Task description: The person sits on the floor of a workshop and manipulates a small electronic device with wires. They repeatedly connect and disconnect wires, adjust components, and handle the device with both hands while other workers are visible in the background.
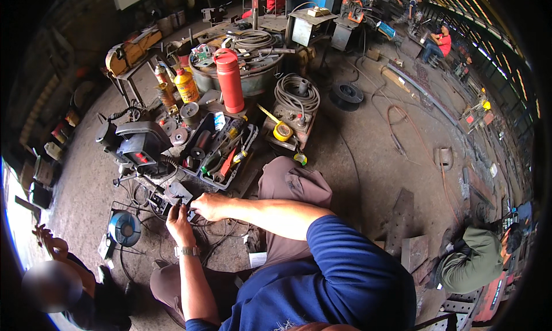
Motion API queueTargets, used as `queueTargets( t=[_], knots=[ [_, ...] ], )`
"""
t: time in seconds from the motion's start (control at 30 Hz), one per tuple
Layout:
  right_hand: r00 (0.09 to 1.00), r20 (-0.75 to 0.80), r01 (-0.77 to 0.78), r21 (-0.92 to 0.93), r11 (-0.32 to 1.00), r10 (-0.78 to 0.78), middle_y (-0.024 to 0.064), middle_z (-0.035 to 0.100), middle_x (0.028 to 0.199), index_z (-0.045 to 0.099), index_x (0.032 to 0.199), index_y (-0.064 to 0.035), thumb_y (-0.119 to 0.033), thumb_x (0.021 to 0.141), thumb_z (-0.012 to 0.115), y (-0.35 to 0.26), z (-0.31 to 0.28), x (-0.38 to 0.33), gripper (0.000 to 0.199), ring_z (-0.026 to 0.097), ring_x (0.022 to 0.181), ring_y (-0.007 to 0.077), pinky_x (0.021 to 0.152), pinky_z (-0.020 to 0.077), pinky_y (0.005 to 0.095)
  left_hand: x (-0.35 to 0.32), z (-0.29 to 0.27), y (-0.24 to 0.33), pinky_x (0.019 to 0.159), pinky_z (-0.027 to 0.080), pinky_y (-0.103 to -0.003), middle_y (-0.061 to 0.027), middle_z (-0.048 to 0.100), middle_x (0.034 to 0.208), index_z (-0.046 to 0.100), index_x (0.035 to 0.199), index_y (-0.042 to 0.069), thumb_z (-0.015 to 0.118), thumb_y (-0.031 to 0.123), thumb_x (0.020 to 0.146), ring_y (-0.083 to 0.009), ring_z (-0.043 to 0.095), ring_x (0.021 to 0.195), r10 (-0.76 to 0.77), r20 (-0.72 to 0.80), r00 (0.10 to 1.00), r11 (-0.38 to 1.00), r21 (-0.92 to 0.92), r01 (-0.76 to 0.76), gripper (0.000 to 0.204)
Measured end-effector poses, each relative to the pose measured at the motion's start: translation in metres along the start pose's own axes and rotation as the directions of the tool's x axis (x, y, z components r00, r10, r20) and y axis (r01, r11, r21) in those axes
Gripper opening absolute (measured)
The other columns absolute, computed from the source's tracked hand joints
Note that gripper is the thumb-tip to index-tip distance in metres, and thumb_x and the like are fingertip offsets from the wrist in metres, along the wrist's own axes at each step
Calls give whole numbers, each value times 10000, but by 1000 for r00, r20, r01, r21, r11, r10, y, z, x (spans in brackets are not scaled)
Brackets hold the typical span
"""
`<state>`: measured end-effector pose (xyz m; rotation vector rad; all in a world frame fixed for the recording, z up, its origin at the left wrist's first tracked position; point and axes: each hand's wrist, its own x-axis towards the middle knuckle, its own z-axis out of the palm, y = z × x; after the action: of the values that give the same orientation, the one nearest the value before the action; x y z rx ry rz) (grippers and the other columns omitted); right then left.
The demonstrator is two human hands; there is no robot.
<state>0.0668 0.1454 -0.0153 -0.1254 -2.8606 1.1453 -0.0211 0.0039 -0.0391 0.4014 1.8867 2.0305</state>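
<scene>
My left hand (179, 220), with a wristwatch on the wrist, reaches forward and grips a small dark metal part (172, 194) low on the floor. My right hand (208, 206) is closed right beside it, pinching something small at the same spot; the item itself is too small to name. Just beyond both hands stands a black power tool (141, 144) with a red patch. An open tool tray (221, 153) holding screwdrivers and pliers lies to the right of it. My knees in brown trousers (290, 184) frame the spot.
A tall red cylinder (230, 81) and an orange bottle (186, 85) stand behind the tray. A yellow tape measure (282, 131) and coiled cable (296, 93) sit on a box. A blue wire spool (124, 228) lies left. One person crouches at lower right (474, 262), another at lower left (86, 291).
</scene>
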Motion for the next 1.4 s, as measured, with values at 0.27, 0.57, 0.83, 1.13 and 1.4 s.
queueTargets(
  t=[0.27,0.57,0.83,1.13,1.4],
  knots=[
    [1000,0,-1,-30,1000,1,200,687,997,649,1060,-27,-181,924,593,-9,0,-1,213,665,961,388,839,531,470,-6,-5,9,761,486,-244,-28,670,969,648,1076,-6,628,30,947,-94,594,844,54,8,999,998,-20,-54,135],
    [988,-134,80,44,996,-73,174,690,1104,661,1158,-40,-168,916,612,-10,1,-3,277,672,1006,346,871,538,423,-2,-13,1,759,499,-256,-41,669,966,631,1055,-14,610,55,965,-99,604,837,55,3,998,997,-51,-54,115],
    [979,-178,117,70,991,-103,180,700,1045,658,1143,-37,-158,936,587,-1,10,4,250,679,963,362,837,544,433,1,-10,1,757,501,-260,-44,672,941,642,1021,-13,616,69,964,-103,602,822,88,7,996,994,-69,-87,103],
    [978,-210,19,38,999,-11,204,692,957,607,1104,-45,-206,913,621,-22,1,0,250,677,909,391,769,548,469,4,-7,5,700,481,-240,-6,621,878,590,960,10,607,47,970,-71,562,768,89,-5,996,979,-182,-89,41],
    [974,-222,55,39,998,-45,219,678,852,600,993,-25,-198,887,628,-16,7,14,205,671,838,416,700,539,505,15,-2,2,706,465,-233,-9,630,870,596,953,2,614,56,966,-73,560,778,75,-6,997,989,-130,-75,58]
  ],
)
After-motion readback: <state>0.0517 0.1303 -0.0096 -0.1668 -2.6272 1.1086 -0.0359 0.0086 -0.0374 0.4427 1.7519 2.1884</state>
